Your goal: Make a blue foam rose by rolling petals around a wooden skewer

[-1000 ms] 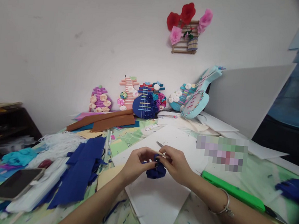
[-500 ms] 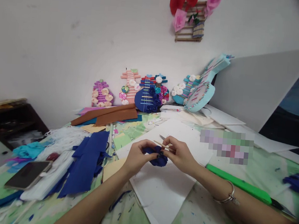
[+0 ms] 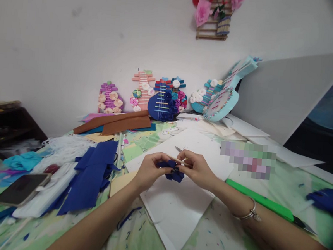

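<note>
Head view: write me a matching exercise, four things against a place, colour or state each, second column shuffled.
1. Phone
2. Cutter
3. Bracelet
4. Blue bundle

A. around the right forearm
B. at the fingers of the left hand and right hand
C. lying with its screen dark
D. green handle

Pairs: 1-C, 2-D, 3-A, 4-B

You are wearing a thin, silver-coloured bracelet (image 3: 248, 215) on your right forearm (image 3: 235, 205), just behind the wrist. It is forming a rounded loop, and a small charm (image 3: 257, 217) is dangling from it, its exact shape being too small to tell. Dark polish (image 3: 173, 170) is coating the thumbnails of your left hand (image 3: 150, 169) and right hand (image 3: 199, 170). Your slim forearms are showing bare.
</note>
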Available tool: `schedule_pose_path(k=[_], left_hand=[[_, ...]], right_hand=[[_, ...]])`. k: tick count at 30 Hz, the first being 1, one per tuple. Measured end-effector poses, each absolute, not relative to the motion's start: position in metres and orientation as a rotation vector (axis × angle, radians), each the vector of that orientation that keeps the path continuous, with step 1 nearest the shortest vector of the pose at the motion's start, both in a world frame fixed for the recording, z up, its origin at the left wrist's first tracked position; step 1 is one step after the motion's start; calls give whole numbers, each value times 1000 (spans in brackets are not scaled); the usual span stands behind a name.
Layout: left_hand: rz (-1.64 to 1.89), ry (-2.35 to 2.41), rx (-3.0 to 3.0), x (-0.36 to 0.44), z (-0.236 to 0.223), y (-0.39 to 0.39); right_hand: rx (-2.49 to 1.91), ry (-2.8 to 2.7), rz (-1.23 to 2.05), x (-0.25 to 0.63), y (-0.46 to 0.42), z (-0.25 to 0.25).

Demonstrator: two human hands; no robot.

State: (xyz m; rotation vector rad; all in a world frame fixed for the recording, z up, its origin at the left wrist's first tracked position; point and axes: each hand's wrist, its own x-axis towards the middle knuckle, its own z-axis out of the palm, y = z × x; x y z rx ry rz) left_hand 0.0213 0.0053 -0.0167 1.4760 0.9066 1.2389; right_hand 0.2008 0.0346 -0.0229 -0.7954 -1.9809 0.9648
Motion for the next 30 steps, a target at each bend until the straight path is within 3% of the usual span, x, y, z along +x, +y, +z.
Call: schedule_pose_path(k=[6, 15, 30], left_hand=[[1243, 992, 1470, 23, -15, 4], [1296, 1146, 1458, 20, -22, 9], [1166, 1036, 1491, 19, -25, 12]], right_hand=[[-745, -1950, 1036, 201, 35, -24], [-788, -2044, 765, 199, 33, -23], [-727, -1904, 1305, 202, 39, -22]])
